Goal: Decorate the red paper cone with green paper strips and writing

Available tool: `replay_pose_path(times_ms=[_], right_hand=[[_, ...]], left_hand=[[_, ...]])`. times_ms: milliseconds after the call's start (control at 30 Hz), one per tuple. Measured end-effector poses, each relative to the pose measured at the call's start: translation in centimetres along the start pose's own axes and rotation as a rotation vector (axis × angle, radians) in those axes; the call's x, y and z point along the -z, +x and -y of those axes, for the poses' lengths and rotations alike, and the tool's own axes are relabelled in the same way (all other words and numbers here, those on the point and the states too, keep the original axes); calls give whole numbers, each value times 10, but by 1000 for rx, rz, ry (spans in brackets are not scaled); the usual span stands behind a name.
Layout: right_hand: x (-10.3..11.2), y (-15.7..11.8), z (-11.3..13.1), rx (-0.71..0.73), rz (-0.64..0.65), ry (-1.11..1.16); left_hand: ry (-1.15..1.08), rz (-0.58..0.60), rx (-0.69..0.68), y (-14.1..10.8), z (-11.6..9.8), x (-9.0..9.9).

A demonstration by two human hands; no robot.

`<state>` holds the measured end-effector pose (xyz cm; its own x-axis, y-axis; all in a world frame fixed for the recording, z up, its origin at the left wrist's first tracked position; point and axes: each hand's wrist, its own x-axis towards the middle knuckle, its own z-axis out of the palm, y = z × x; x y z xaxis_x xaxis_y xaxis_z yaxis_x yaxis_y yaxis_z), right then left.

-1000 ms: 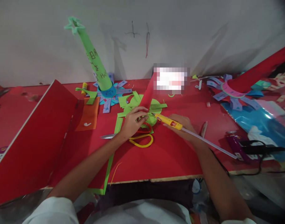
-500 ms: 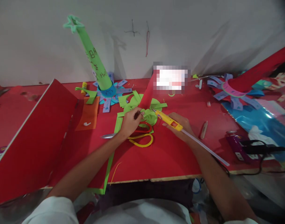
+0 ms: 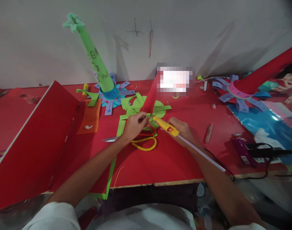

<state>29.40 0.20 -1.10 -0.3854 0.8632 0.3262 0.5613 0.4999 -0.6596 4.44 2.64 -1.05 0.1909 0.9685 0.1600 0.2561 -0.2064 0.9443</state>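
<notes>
My right hand (image 3: 180, 127) is wrapped round a yellow hot glue gun (image 3: 166, 125), with a long clear glue stick (image 3: 200, 151) sticking out of its back. The gun's nozzle points left, close to the fingertips of my left hand (image 3: 137, 124). Those fingers pinch a piece of green paper (image 3: 148, 115) at the foot of a red paper cone (image 3: 150, 99). Flat green paper shapes (image 3: 160, 110) lie around the cone's base. Scissors (image 3: 146, 143) with red and yellow handles rest beneath my left wrist, their blades partly hidden.
Back left stands a green paper tube (image 3: 95, 57) on a blue paper base. Another red cone (image 3: 263, 73) leans at the right. A red board (image 3: 38, 134) is propped on the left. A purple box (image 3: 246, 153) with a black cable sits front right.
My right hand has moved the glue gun a little left and down, bringing its nozzle to my left fingertips. My left hand has barely shifted.
</notes>
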Motion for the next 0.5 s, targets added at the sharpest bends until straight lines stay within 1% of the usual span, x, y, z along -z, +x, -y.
replay_pose_path(times_ms=[200, 500], right_hand=[[1, -1, -1, -16, 19, 5], [2, -1, 1, -59, 30, 21]], left_hand=[[-13, 4, -1, 0, -4, 0], [-45, 0, 12, -1, -3, 0]])
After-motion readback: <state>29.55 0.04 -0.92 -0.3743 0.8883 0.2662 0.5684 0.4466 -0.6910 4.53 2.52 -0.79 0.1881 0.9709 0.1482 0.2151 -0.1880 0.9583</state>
